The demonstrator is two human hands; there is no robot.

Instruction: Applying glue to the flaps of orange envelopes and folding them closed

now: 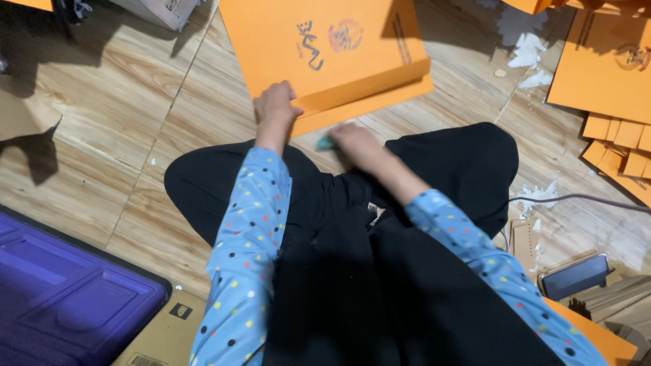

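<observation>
Item: I am pinning the orange folder (325, 47) flap with my left hand (274, 105); my right hand (352, 139), just below the folder, is closing around a small teal object (325, 143). Risk: flap springing open, creasing crookedly.

Right hand (352, 141) motion-blurred; small teal object (325, 143) under it unidentifiable; orange folder (325, 54) cut off at top.

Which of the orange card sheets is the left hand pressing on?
The printed sheet straight ahead; the left hand rests on its folded lower edge. The other orange sheets lie untouched at right.
</observation>
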